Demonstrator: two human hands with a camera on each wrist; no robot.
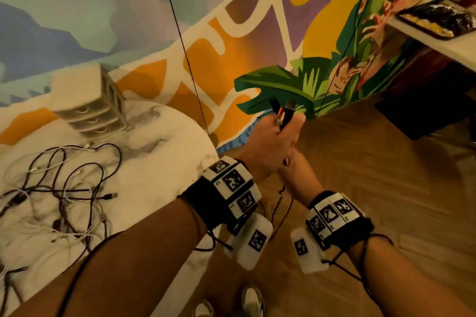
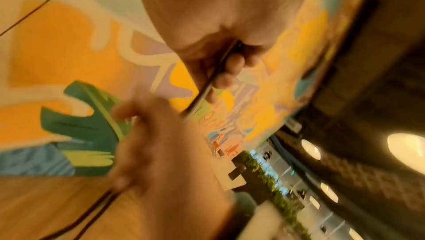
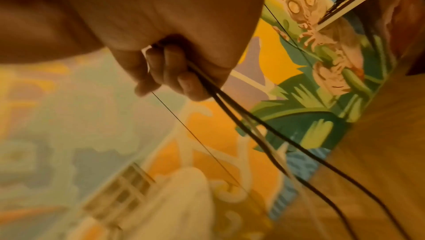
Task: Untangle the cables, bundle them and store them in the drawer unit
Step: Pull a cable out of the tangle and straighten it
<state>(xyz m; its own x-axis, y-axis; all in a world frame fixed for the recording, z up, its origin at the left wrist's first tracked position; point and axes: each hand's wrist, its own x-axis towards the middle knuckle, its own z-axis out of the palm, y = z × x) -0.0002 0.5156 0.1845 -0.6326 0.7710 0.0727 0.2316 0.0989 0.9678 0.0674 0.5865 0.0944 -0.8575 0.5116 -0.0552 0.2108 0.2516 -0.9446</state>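
Black cable gripped by left hand and right hand; no legible writing

Counts of what is seen around the marble table

Two hands are seen, the left hand and the right hand, both closed round one dark cable, which hangs doubled into two strands; two connector ends are counted above the left fist at 12 o'clock. One drawer unit is seen on the one round table, with three drawer fronts made out. One tangled heap of cables, dark and white, is spread at 9 o'clock; its strands cannot be counted. Two wrist bands are worn, one per arm. Two shoes are seen at 6 o'clock, and one dark tray at 2 o'clock.
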